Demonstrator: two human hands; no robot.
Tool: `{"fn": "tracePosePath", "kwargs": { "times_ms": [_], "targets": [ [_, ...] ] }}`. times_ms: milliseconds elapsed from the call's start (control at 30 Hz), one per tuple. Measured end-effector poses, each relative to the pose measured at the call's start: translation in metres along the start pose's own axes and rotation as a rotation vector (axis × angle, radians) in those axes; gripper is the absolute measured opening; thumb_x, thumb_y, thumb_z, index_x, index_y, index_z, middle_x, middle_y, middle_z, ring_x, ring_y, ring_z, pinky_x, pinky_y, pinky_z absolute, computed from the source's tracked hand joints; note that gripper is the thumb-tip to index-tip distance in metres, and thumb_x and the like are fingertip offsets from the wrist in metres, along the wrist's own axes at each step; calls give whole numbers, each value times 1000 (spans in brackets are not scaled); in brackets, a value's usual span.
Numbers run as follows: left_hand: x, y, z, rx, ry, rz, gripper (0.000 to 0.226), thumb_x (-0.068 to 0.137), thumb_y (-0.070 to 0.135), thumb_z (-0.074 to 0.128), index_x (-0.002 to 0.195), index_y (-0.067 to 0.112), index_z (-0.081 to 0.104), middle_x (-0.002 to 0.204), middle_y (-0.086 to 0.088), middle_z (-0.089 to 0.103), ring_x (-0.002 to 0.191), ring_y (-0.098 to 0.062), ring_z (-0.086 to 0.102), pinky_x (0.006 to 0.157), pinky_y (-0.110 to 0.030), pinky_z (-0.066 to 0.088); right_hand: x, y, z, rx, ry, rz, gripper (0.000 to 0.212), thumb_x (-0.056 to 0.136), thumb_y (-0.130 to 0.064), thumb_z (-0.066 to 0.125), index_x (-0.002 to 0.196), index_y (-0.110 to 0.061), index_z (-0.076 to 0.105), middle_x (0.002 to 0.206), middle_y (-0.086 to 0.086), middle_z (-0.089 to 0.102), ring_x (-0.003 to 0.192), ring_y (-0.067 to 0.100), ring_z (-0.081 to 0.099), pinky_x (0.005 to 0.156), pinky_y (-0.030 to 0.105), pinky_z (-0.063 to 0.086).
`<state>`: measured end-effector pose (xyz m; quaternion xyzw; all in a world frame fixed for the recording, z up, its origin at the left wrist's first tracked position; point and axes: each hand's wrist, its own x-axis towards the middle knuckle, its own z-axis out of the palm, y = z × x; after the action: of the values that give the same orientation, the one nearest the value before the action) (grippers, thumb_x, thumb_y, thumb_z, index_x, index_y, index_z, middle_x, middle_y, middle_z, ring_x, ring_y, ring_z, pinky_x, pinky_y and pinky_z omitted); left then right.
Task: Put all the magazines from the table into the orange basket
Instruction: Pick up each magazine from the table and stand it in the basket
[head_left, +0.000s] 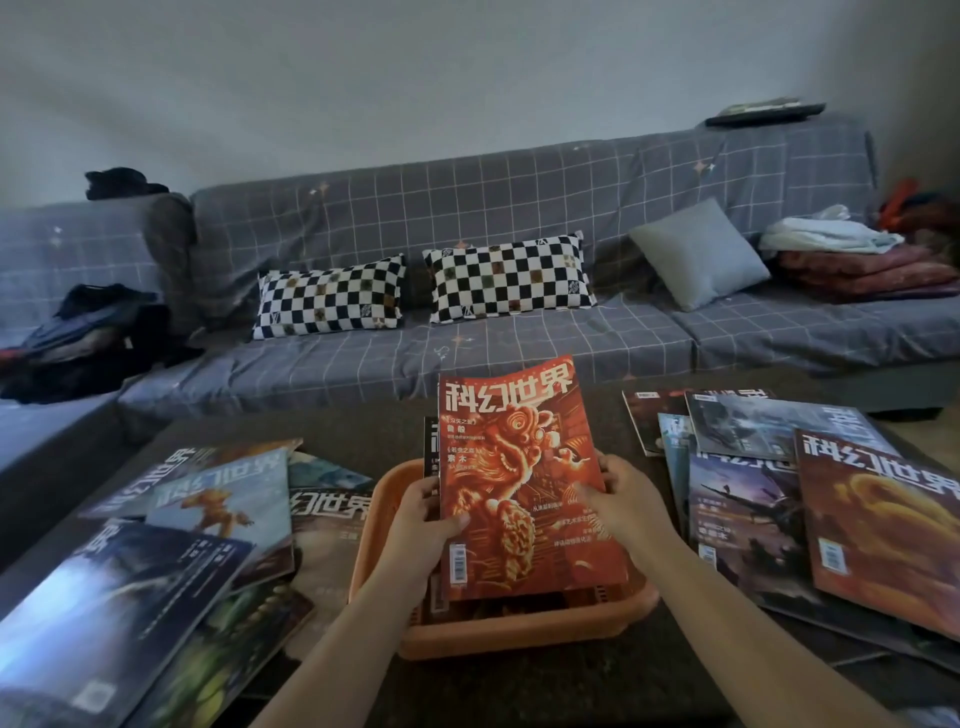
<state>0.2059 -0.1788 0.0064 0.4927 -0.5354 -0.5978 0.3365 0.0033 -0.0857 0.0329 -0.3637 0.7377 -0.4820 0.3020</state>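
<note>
A red magazine (514, 462) with a lion-dance cover stands tilted in the orange basket (519, 631) at the table's near middle. My left hand (423, 519) grips its left edge and my right hand (623, 504) grips its right edge. Behind it in the basket stands at least one darker magazine (431, 447), mostly hidden. Several magazines lie overlapping on the table to the left (218, 504) and several more to the right (878, 525).
The dark table (519, 691) runs toward a grey checked sofa (467, 208) with two chequered pillows (509, 275), a grey cushion (698, 254), folded blankets at the right and clothes at the left.
</note>
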Motion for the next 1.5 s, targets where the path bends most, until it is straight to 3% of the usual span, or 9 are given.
{"fn": "tracePosePath", "kwargs": {
  "times_ms": [233,333,500,633,833,1067,1267,1400,1500],
  "targets": [
    [10,-9,-1,256,233,0,29,85,17,72,104,26,51,95,8,64,76,-7,64,55,-26,50,12,10,14,-400,-83,-11,35,86,-35,61,116,-19,53,113,3,62,87,12,63,67,21,47],
    [9,-10,-4,397,260,19,34,86,21,71,115,23,53,93,9,63,74,-4,63,53,-22,49,14,20,21,-499,-53,-53,21,87,-33,60,101,-19,54,100,2,64,77,9,60,66,20,46],
    [4,-9,-3,500,255,15,42,88,25,67,126,17,52,104,4,64,79,-8,65,60,-24,52,11,28,26,-645,-34,-100,33,88,-37,58,117,-21,50,111,-3,62,91,9,60,83,26,47],
    [-1,-8,-1,546,249,28,40,88,29,65,125,17,56,120,-8,61,94,-20,67,84,-41,58,11,24,26,-619,-92,-59,40,89,-32,59,124,-17,48,125,3,55,87,8,58,66,14,46],
    [-2,-10,0,555,254,27,7,92,22,59,86,25,61,74,5,71,64,-8,69,60,-23,58,9,18,24,-542,-161,-47,34,91,-30,56,122,-18,51,124,3,57,106,15,58,91,30,46],
    [-7,-7,-6,451,236,-12,17,92,22,57,81,19,69,62,8,73,55,-6,70,46,-17,50,11,18,23,-500,-146,15,33,91,-36,54,119,-18,53,106,-2,63,81,7,58,68,19,43],
    [-20,3,11,428,237,119,11,95,21,55,99,25,65,92,5,73,79,-10,70,62,-21,53,9,14,21,-387,-148,37,43,91,-40,53,126,-15,51,118,3,62,99,14,62,83,27,47],
    [-36,12,39,440,220,306,39,95,26,57,133,23,53,124,17,47,108,1,46,79,-11,39,-1,8,10,-251,-93,5,53,90,-36,56,137,-14,41,131,3,55,111,16,57,88,29,42],
    [-44,23,68,395,114,303,44,95,32,57,138,25,48,133,9,54,115,-9,56,95,-29,49,-12,4,-9,-190,5,-62,48,90,-35,56,135,-19,45,129,-1,56,111,13,54,89,28,39]
  ]
}}
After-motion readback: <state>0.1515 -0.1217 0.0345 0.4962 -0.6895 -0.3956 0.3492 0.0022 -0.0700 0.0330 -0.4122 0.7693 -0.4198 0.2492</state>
